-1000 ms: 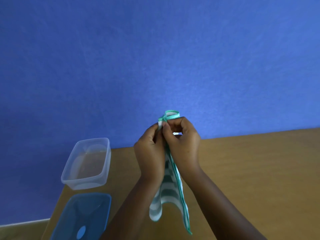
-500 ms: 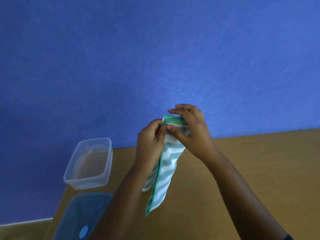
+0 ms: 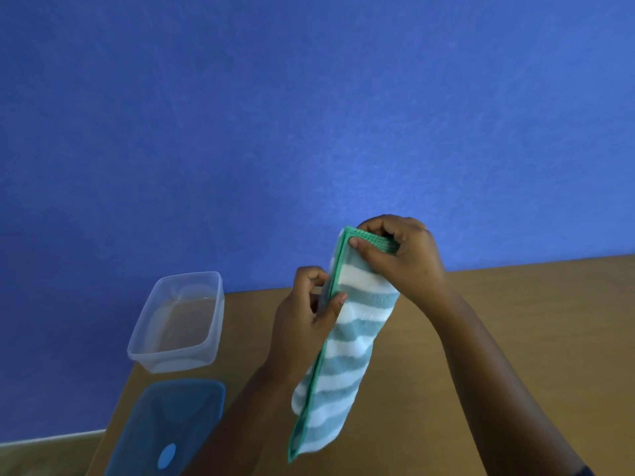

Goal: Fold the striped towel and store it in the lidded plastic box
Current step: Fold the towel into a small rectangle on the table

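Note:
The striped towel (image 3: 347, 355), white and teal with a green hem, hangs folded into a long narrow strip above the wooden table (image 3: 515, 321). My right hand (image 3: 402, 255) pinches its top edge. My left hand (image 3: 305, 321) grips the green left edge a little lower, thumb on the front. The clear plastic box (image 3: 178, 324) stands open and empty at the table's left end. Its blue lid (image 3: 168, 427) lies flat just in front of it, apart from the box.
A blue wall (image 3: 309, 115) rises right behind the table's far edge. The table's left edge runs close beside the box and lid, with pale floor (image 3: 41, 455) showing beyond it at bottom left.
The towel has turned from edge-on to face me and now shows its stripes. My right hand moved up and right along the top edge; my left hand slid down the left edge.

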Tool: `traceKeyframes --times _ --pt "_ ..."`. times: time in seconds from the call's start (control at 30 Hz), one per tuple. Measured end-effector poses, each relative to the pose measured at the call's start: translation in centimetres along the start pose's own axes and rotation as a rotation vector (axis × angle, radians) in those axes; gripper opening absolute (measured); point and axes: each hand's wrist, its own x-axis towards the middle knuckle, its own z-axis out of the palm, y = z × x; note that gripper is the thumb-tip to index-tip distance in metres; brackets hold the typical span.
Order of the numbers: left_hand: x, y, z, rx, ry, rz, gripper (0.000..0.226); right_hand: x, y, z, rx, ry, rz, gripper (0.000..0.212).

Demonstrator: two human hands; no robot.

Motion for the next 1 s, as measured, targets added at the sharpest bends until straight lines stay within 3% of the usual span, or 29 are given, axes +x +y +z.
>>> traceKeyframes --times 0.23,0.37,0.47,0.63,0.7,0.77,0.9,1.0 --pt "-3.2 -4.3 0.3 0.177 -0.234 -0.053 0.033 0.3 1.0 -1.5 0.041 0.078 0.000 0.003" --pt "-5.2 -6.9 1.2 0.114 -0.447 -0.144 0.034 0.4 1.8 -1.9 0.126 0.141 0.039 0.015" --pt "-6.0 -8.6 1.5 0.246 -0.511 -0.103 0.033 0.7 2.4 -2.4 0.143 0.188 0.081 0.020" --pt "-5.8 -10.0 0.0 0.341 -0.440 -0.073 0.048 0.4 4.4 -3.9 0.097 0.264 0.157 0.021" --pt "-5.4 -10.0 -0.7 0.291 -0.394 -0.109 0.035 0.0 5.6 -4.3 0.094 0.285 0.214 0.019" --pt "-4.8 -10.0 -1.3 0.230 -0.363 -0.187 0.011 -0.6 6.7 -4.5 0.076 0.300 0.271 0.015" --pt "-4.4 -10.4 -3.2 0.067 -0.317 -0.418 0.021 -2.5 9.5 -4.5 -0.079 0.320 0.357 0.007" --pt "-4.2 -10.9 -4.3 -0.219 -0.110 -0.599 0.013 -4.8 12.2 -3.2 -0.271 0.261 0.480 0.019"
